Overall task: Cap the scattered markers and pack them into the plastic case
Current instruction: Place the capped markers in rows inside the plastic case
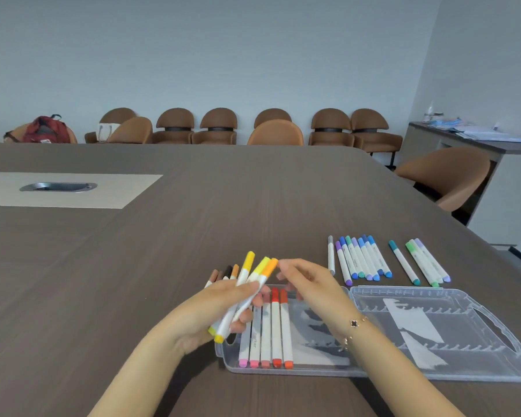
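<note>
On the dark wood-grain desk (163, 251) an open clear plastic case (433, 377) lies flat in front of the person, its two halves side by side. In the left half five capped markers (266, 332) lie in a neat row, running from pink through salmon to red and orange, their caps pointing away from the person. The left hand (214, 314) is raised just above the case's left edge, and its fingers (244, 288) are curled around a bunch of three yellow and orange markers (253, 284), which fan upward and away. The right hand (310, 284), with a bracelet (355, 323) at its wrist, hovers over the case with its fingers loosely bent and holding nothing, the fingertips just beside the orange cap of the bunch. Behind the left hand a few brown-toned markers (226, 273) lie on the desk, partly hidden. To the right, beyond the case, a row of blue and purple markers (358, 260) lies with a grey one at its left end, and a smaller group of teal, green and lilac markers (418, 263) lies further right. Brown chairs (217, 126) line the far wall.
</note>
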`<state>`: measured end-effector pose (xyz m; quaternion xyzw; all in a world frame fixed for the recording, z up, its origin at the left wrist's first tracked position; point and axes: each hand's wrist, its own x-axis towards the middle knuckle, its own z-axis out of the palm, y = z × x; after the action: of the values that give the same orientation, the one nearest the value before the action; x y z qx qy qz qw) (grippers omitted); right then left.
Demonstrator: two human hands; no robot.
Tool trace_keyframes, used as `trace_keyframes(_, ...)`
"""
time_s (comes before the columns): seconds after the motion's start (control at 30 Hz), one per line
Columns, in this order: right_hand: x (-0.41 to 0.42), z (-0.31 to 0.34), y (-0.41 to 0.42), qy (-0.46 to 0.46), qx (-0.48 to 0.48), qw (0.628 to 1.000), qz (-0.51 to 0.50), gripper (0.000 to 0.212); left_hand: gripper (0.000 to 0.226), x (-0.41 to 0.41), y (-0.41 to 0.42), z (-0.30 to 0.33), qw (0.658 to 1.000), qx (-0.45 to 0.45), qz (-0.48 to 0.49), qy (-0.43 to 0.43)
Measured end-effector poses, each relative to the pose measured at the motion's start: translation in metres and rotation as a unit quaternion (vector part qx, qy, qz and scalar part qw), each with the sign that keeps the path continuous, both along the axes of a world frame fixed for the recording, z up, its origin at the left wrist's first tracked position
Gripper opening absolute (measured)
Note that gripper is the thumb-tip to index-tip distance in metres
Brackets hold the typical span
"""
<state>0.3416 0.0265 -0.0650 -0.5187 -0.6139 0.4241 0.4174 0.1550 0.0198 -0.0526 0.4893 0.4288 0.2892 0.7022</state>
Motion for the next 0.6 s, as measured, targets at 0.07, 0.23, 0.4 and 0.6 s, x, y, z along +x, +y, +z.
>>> trace_keyframes(0.07,-0.001,0.002,-0.001,0.057,-0.035,0.998,0.021,0.025,0.026,0.009,-0.004,-0.004,0.999,0.001,-0.031,0.015)
trace_keyframes(0.23,0.001,-0.001,0.005,0.070,-0.118,0.987,0.085,0.030,0.036,0.016,-0.006,-0.010,0.994,-0.026,-0.093,0.053)
trace_keyframes(0.4,0.000,-0.008,0.013,0.092,-0.149,0.980,0.093,0.029,0.031,0.019,-0.006,-0.010,0.997,-0.034,-0.060,0.043)
trace_keyframes(0.6,0.006,-0.013,0.018,0.082,-0.179,0.978,0.075,0.027,0.022,0.019,-0.007,-0.008,0.999,-0.018,-0.031,0.039)
